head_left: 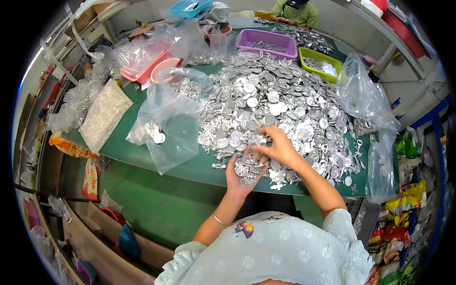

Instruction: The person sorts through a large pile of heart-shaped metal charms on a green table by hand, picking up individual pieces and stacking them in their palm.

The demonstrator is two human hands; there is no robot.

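Note:
My left hand [238, 179] is cupped palm up at the table's near edge. Several round openwork silver metal pendants [249, 170] lie stacked in it. Just above and to its right, my right hand [279, 146] has its fingers curled around a few silver metal pieces [259, 139], slightly blurred, so their exact shape is hard to read. Both hands are at the near side of a large heap of silver metal pendants [289, 102], where flat discs and openwork pieces lie mixed.
On the green table [127, 137] a clear plastic bag [175, 142] lies left of the heap. A purple bin [268, 38] and a yellow-green bin [319, 64] stand behind it. More plastic bags [363, 92] lie at right. Across the table sits a person in a green shirt [304, 16].

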